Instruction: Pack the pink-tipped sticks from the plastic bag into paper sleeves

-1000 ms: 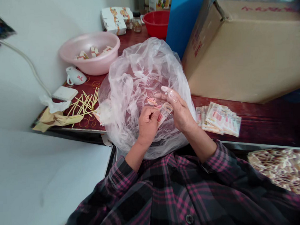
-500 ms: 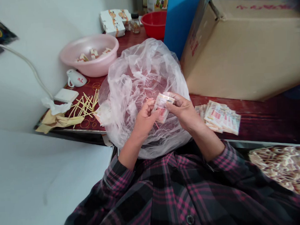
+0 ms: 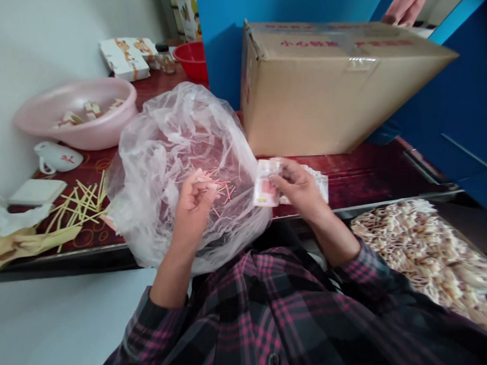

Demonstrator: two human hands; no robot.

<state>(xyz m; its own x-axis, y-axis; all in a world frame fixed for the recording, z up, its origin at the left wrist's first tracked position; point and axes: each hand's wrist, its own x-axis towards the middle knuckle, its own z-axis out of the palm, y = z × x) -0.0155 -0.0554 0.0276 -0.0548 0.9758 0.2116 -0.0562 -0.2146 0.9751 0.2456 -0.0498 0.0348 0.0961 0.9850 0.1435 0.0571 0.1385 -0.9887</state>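
My right hand (image 3: 296, 185) pinches a small printed packet (image 3: 265, 184) with a reddish patch, just right of the clear plastic bag (image 3: 146, 170). Beneath and beside that hand lies a pile of similar packets (image 3: 322, 184), partly covered by it. My left hand (image 3: 195, 195) is over the opened bag, fingers curled together; what they hold, if anything, is too small to name. Thin pinkish sticks (image 3: 227, 189) lie inside the bag, close to the left fingertips.
A pink basin (image 3: 100, 132), a white mug (image 3: 60, 158) and pale yellow sticks (image 3: 81, 203) are on the left. Behind stand a red bowl (image 3: 192, 61) and a large cardboard box (image 3: 300, 104). Many pale packets (image 3: 424, 250) fill the lower right.
The view has turned right. My hands have moved apart; the packet that was between them is now in my right hand alone, over by the pile.
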